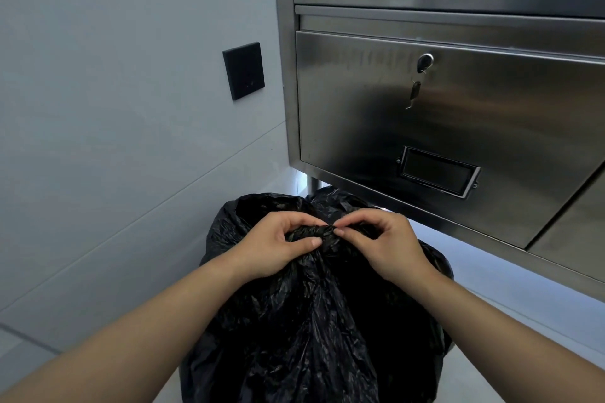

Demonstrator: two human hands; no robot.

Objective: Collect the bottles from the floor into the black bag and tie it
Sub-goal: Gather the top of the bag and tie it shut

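A full black plastic bag [314, 321] stands on the floor in front of me, its top gathered into a twisted neck. My left hand [271, 245] grips the bunched plastic at the neck from the left, thumb and fingers closed on it. From the right, my right hand [383, 242] pinches the same twisted part, fingertips meeting those of the left hand. Loose flaps of the bag rise behind both hands. No bottles show; whatever is in the bag is hidden.
A stainless steel cabinet [458, 108] with a keyed lock [425, 61] and a label holder [438, 170] stands on legs close behind the bag at right. A pale tiled wall with a black square wall plate [244, 70] fills the left. Light floor shows at the lower corners.
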